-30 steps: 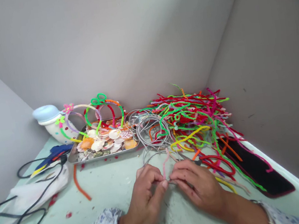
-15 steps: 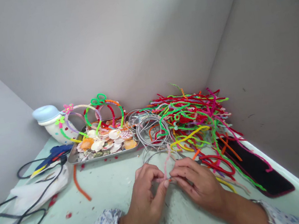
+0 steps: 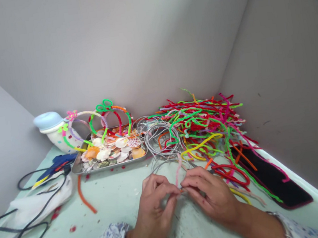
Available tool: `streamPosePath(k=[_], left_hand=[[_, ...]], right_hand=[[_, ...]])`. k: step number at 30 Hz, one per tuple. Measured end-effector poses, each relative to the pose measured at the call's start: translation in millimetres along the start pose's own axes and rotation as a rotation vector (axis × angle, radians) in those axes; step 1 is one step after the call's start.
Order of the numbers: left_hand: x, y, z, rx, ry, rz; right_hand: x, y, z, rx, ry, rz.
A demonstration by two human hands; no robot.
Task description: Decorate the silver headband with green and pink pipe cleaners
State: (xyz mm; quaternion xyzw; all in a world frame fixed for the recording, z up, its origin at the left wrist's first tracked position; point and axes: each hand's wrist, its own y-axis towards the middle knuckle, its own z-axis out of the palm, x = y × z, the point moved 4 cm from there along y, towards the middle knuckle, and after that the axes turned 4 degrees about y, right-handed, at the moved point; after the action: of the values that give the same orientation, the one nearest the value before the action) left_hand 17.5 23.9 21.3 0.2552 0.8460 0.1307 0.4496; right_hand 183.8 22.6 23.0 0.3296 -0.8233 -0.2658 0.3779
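Observation:
Both my hands meet low in the middle over the pale green table (image 3: 119,195). My left hand (image 3: 156,206) pinches the lower end of a pale pink pipe cleaner (image 3: 178,169) that rises from between the fingertips. My right hand (image 3: 211,194) pinches the same spot from the right, where a bare grey metal headband (image 3: 162,165) arcs away toward the back. A small orange bit shows between the fingertips. Fingers of both hands are closed.
A pile of coloured pipe cleaners (image 3: 207,128) lies behind right, beside bare grey headbands (image 3: 157,137). A metal tray (image 3: 78,167) holds shells and wrapped headbands (image 3: 111,114). A glue gun (image 3: 56,165) with black cable, white bag (image 3: 37,203), black mat (image 3: 274,181) and loose orange pipe cleaner (image 3: 83,194) lie around.
My fingertips have shifted slightly on the pink pipe cleaner, and its free end now leans a little more to the right. Nothing else has moved.

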Motion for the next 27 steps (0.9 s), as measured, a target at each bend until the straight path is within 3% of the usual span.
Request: streamPosePath(k=[27], left_hand=[[3.3,2.4,-1.9,-0.073,0.031,0.002]], right_hand=[[1.5,0.9,-1.5,-0.003,-0.017,-0.006]])
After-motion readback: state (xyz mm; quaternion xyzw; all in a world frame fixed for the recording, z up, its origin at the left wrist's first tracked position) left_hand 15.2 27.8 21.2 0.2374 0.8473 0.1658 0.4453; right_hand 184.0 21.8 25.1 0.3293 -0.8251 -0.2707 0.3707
